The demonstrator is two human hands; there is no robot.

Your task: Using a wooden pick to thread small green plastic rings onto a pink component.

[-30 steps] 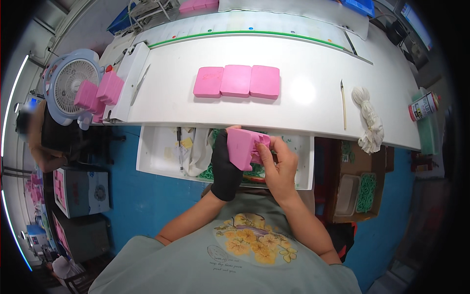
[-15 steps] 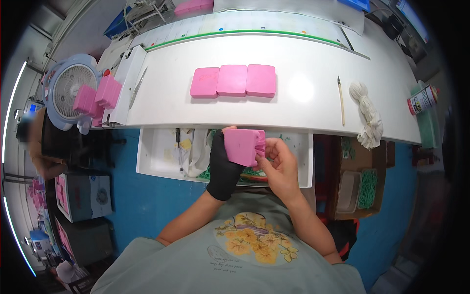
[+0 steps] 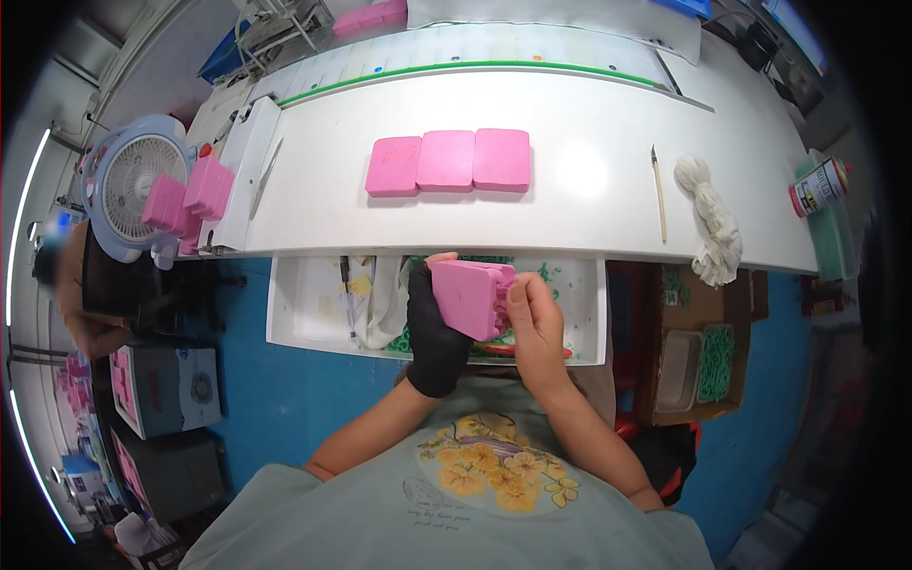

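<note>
A pink, block-shaped rubber mould [image 3: 465,296] is held up over the open drawer, its broad face tilted toward me. My left hand [image 3: 437,337], in a black glove with bare fingertips, wraps around its left side and underside. Uneven folds and a parting show along the mould's right edge. There my right hand [image 3: 537,328], bare, has its thumb and curled fingers pressed together against that edge; whether a small piece is also between them is hidden. Three similar pink moulds [image 3: 446,160] lie side by side on the white table [image 3: 323,218].
The drawer [image 3: 299,309] holds green bits, a pen and white cloth. A thin brush [image 3: 660,195] and a bundle of white cloth [image 3: 710,223] lie at right, near a spray can [image 3: 819,187]. At left stand a fan [image 3: 141,185] and stacked pink moulds [image 3: 209,188]. A cardboard box [image 3: 679,294] sits lower right.
The held mould has turned and tipped slightly, dropping a little lower. My right hand's fingers have curled in, with the thumb raised at the mould's right edge. The view has shifted slightly.
</note>
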